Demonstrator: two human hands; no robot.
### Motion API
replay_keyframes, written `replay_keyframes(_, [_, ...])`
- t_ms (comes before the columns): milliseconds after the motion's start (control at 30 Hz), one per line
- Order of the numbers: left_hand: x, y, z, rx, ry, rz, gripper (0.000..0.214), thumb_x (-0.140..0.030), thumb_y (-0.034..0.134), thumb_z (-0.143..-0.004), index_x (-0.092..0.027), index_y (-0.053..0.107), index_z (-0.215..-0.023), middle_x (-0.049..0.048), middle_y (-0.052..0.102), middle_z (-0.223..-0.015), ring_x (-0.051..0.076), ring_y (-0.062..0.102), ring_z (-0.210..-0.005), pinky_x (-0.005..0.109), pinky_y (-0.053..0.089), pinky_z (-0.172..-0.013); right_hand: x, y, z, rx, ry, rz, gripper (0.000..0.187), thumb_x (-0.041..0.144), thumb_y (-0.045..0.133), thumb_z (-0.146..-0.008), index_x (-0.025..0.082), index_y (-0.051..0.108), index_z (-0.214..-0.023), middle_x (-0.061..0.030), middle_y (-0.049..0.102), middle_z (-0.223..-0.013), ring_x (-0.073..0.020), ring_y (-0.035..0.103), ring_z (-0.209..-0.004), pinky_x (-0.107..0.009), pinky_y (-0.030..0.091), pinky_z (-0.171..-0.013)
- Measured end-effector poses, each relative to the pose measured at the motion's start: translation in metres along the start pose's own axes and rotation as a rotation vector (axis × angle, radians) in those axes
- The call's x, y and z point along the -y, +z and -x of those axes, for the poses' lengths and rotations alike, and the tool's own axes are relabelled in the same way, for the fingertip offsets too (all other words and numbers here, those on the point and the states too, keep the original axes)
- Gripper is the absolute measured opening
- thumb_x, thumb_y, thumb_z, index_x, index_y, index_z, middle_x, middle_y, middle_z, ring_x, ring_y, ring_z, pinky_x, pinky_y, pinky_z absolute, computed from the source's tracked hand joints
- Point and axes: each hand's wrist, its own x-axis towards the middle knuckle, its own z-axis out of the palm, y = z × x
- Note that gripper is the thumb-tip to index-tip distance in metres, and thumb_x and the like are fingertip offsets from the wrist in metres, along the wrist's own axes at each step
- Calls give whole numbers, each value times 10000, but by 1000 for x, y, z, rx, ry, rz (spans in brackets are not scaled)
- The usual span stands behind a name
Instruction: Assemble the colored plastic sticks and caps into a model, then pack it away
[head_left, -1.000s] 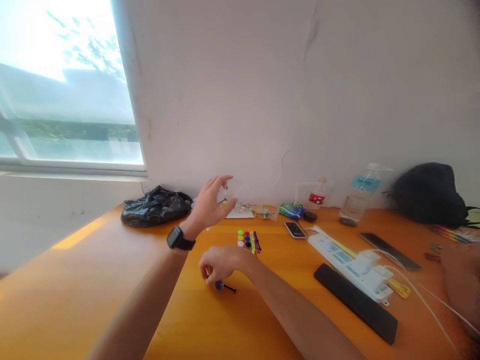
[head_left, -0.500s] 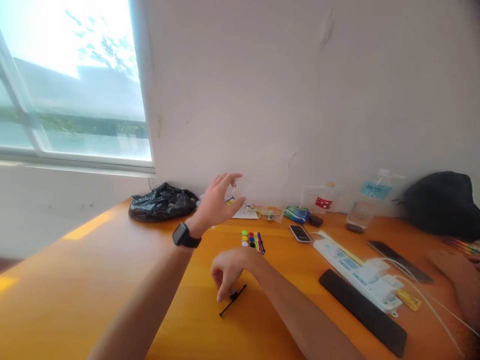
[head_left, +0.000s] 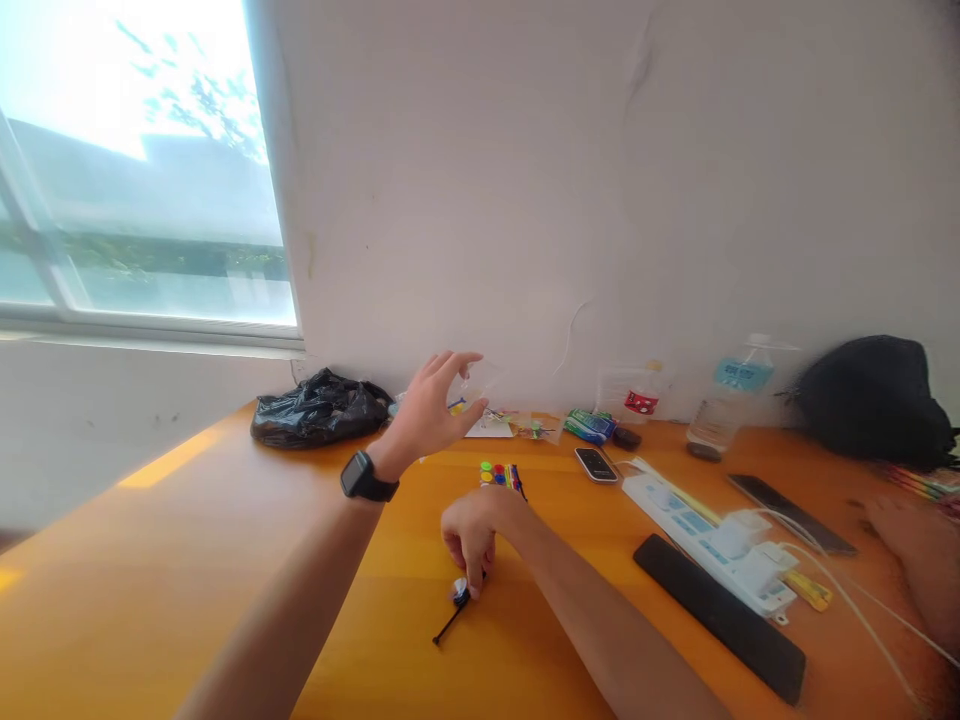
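Currently, the left hand (head_left: 427,405) is held raised, fingers spread; on the desk (head_left: 390,610), a black stick (head_left: 450,621) is touched by the right hand (head_left: 474,525), whether pinched cannot be told.

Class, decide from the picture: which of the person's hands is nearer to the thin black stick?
Right. The right hand is down at the thin black stick, apparently touching its far part; the left hand is raised farther away, clearly apart from it.
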Motion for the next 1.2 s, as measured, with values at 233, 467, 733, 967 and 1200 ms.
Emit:
replay_keyframes(233, [0, 0, 0, -1, -4, -1, 485, -256, 677, -875, -249, 538, -1339, 43, 603, -1092, 229, 566, -1038, 365, 475, -939, 14, -1, 10, -83, -243, 97, 440, 374, 963, -455, 222, 723, -791, 45, 744, -850, -204, 701, -862, -240, 482, -664])
replay_keyframes(467, [-2, 2, 1, 2, 1, 9, 484, -256, 665, -887, -254, 529, -1352, 42, 601, -1070, 233, 566, -1032, 373, 472, -936, 22, 2, 3, -16, -345, 28, 399, 315, 951, -514, 240, 710, -823, 79, 709, -769, -183, 684, -836, -237, 458, -695])
replay_keyframes(733, [-4, 0, 0, 7, 4, 9, 479, -259, 659, -892, -251, 527, -1352, 45, 599, -1072, 234, 563, -1034, 373, 472, -929, 25, 2, 0, -109, -322, 71, 440, 437, 930, -538, 236, 704, -858, 65, 723, -846, -171, 671, -826, -228, 446, -647])
replay_keyframes(967, [-3, 1, 1, 7, 4, 6, 483, -272, 666, -890, -251, 522, -1351, 50, 597, -1088, 237, 566, -1051, 368, 472, -924, 42, 14, -16, -311, -298, 137, 403, 522, 871, -586, 214, 727, -801, 21, 725, -844, -163, 629, -785, -223, 380, -541])
replay_keyframes(1200, [-2, -2, 1, -3, 7, -5, 483, -279, 662, -888, -257, 524, -1351, 50, 596, -1086, 238, 562, -1041, 364, 472, -906, 38, 6, 18, -507, -259, 79, 178, 326, 790, -700, 197, 719, -802, 15, 711, -817, -151, 649, -753, -216, 425, -584])
